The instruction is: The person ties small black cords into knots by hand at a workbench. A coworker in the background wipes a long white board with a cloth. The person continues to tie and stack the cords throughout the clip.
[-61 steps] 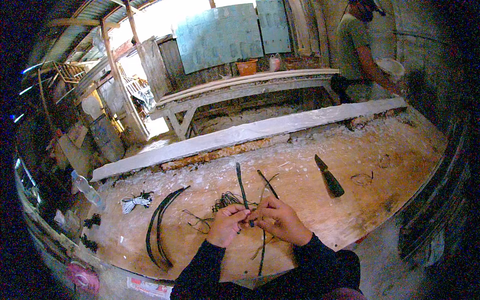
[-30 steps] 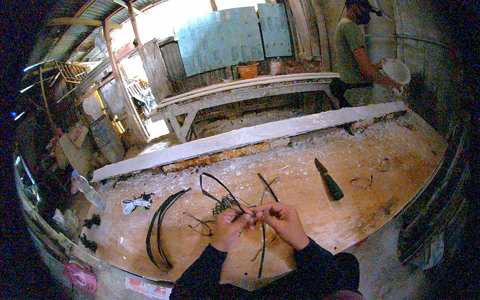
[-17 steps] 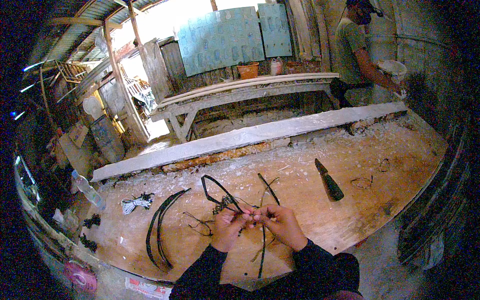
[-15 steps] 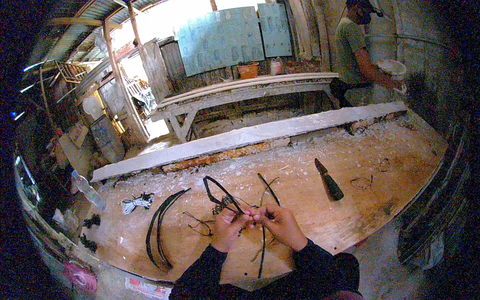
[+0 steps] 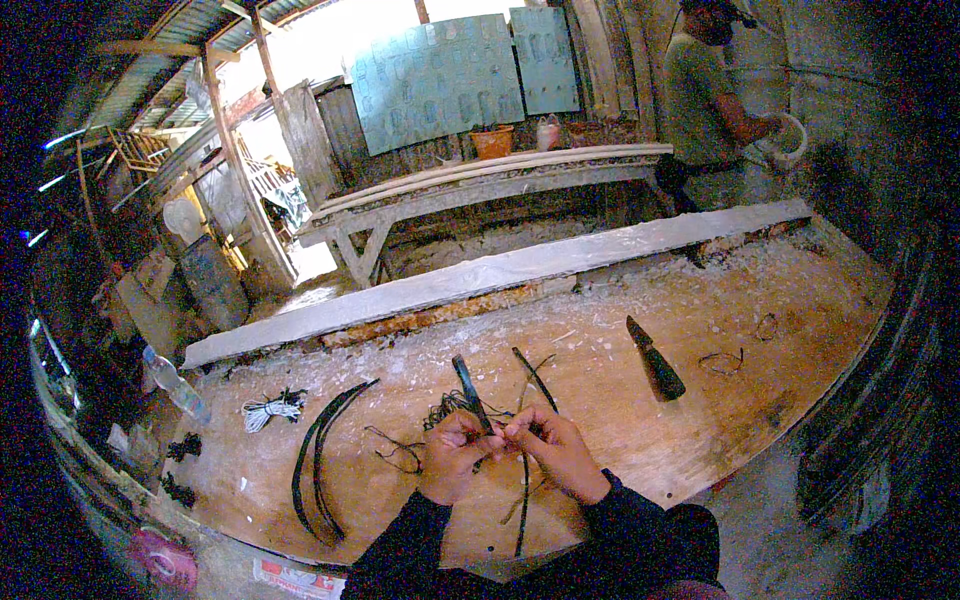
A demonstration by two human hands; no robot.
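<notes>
A flat black strip (image 5: 468, 385) stands up from between my fingertips, tilted a little to the left. My left hand (image 5: 452, 458) pinches its lower end. My right hand (image 5: 558, 455) is closed at the same end, fingertips meeting the left ones; the exact grip is partly hidden. Just behind the left hand lies a tangle of thin dark cord (image 5: 443, 406). Another black strip (image 5: 538, 380) crosses thin brownish pieces and runs under my right hand. Two long curved black strips (image 5: 318, 450) rest on the board to the left, with a thin dark wire piece (image 5: 398, 450) nearer the hand.
On the wooden tabletop (image 5: 600, 440) lie a dark pointed blade-like tool (image 5: 656, 362), a white cord bundle (image 5: 272, 408) and small dark clumps (image 5: 180, 488). A plastic bottle (image 5: 176, 384) leans at the left edge. Beyond a whitish beam (image 5: 500, 268), a person (image 5: 705, 100) stands by a bench (image 5: 480, 178).
The strip in my hands was bent into a loop leaning left; now it stands as a shorter, straighter upright piece. The person behind has raised the round pale object.
</notes>
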